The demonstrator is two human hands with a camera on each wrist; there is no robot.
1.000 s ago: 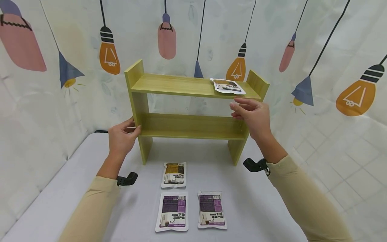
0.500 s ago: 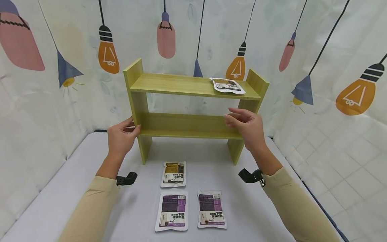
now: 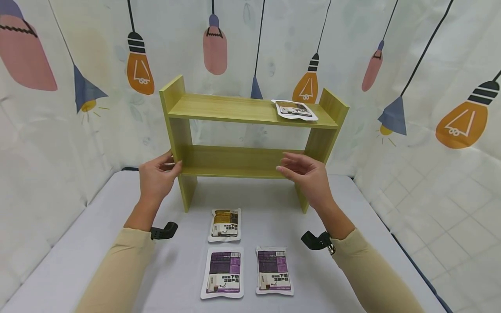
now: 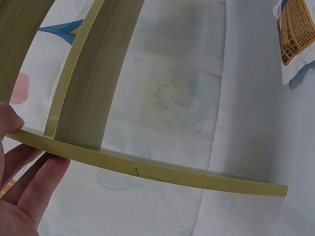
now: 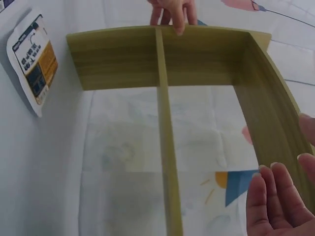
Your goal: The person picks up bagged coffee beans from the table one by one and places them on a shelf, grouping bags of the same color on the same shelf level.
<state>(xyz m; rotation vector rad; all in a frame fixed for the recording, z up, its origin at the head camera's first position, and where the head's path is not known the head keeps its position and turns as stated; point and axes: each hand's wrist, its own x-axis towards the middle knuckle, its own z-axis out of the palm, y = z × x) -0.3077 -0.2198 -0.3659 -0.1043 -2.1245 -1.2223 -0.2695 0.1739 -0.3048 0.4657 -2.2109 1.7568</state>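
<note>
A yellow-green wooden shelf (image 3: 235, 108) with two boards stands on the white table. My left hand (image 3: 156, 178) pinches its left side panel (image 4: 162, 172) between thumb and fingers, as the left wrist view shows close up. In front of the lower board's right end, my right hand (image 3: 307, 178) holds nothing, thumb and fingertips apart. A brown-and-white pouch (image 3: 295, 110) lies on the top board near the right side panel. Before the shelf on the table lie another brown-and-white pouch (image 3: 225, 225) and two purple-and-white pouches, one on the left (image 3: 223, 273) and one on the right (image 3: 275, 271).
A white cloth covers the table (image 3: 328, 269). Behind it hangs a pale curtain (image 3: 242, 26) printed with lamps and bulbs, which also closes in both sides.
My right hand has moved down and to the left, from just below the top board to in front of the lower one. The left hand, shelf and pouches stay put.
</note>
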